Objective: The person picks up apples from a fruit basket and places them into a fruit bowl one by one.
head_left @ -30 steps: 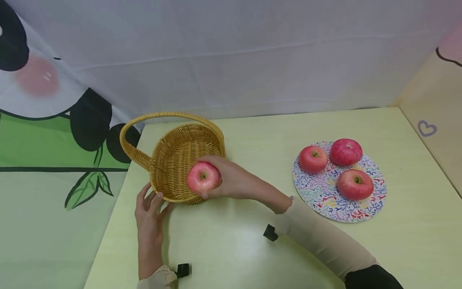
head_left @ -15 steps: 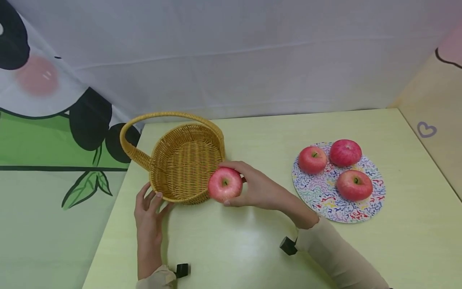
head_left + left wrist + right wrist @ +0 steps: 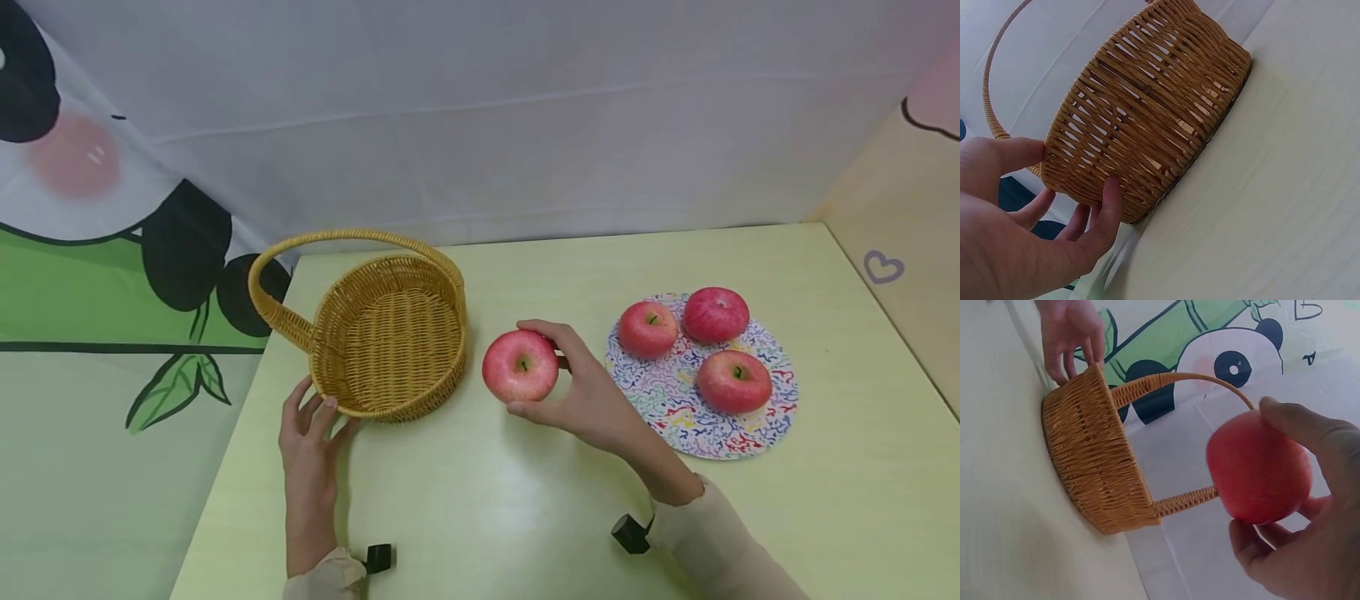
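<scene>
A red apple [image 3: 521, 366] is gripped by my right hand [image 3: 592, 404], with thumb and fingers on its sides. It is held in front of the basket's right side, apart from it. The round wicker basket [image 3: 431, 398], with an arched handle [image 3: 360, 237], has nothing inside. My left hand [image 3: 309, 458] touches the basket's near left side; in the left wrist view its spread fingertips rest on the rim and outer wall [image 3: 1141, 125]. The right wrist view shows the same apple [image 3: 1260, 469] close up, the fingers behind it partly hidden.
A round patterned plate [image 3: 641, 400] stands on the right of the table [image 3: 480, 517], bearing three red apples: one at left [image 3: 648, 330], one at back [image 3: 716, 315], one in front [image 3: 734, 382]. A pale cloth [image 3: 525, 150] hangs behind the table.
My right hand has carried the apple from over the basket's front right part out to the right, past its rim. The left hand and the basket stay in place.
</scene>
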A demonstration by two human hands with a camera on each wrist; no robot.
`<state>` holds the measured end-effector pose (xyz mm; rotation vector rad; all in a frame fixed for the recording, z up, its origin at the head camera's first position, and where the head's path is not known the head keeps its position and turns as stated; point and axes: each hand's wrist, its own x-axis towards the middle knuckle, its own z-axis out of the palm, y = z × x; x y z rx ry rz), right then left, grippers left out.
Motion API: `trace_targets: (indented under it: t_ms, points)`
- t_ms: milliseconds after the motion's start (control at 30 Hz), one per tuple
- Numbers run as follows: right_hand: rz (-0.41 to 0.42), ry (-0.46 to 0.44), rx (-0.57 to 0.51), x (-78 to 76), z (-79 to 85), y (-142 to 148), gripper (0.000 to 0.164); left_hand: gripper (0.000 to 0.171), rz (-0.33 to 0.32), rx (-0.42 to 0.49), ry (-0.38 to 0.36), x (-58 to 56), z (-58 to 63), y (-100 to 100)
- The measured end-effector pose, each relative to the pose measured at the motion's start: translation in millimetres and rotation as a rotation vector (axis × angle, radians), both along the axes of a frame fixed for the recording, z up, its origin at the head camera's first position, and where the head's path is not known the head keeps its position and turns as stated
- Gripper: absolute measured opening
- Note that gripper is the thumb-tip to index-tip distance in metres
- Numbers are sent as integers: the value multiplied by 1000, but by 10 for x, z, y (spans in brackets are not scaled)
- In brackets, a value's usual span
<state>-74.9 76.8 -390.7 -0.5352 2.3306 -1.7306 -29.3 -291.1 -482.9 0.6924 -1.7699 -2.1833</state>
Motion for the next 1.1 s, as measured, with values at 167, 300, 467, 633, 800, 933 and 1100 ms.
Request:
trace_targets:
  t_ms: [167, 300, 467, 633, 800, 933, 1100]
  points:
    - [-117, 34, -38, 52, -89, 82, 88, 58, 8, 2, -15, -2, 2, -3]
    - [-198, 42, -71, 93, -154, 145, 88, 57, 16, 9, -26, 7, -2, -6]
    - [-335, 54, -99, 143, -213, 217, 87, 58, 8, 13, -23, 20, 6, -3]
    - [-490, 103, -121, 174, -291, 304, 86, 56, 9, 16, -24, 19, 12, 8]
    - [-614, 42, -135, 230, -389, 417, 85, 56, 9, 21, -23, 3, 14, 18]
    - [-705, -49, -109, 294, -450, 495, 84, 56, 2, 17, -22, -6, 16, 16]
    - [-798, -136, -59, 360, -516, 566, 86, 57, -8, 7, -23, -9, 31, 7]
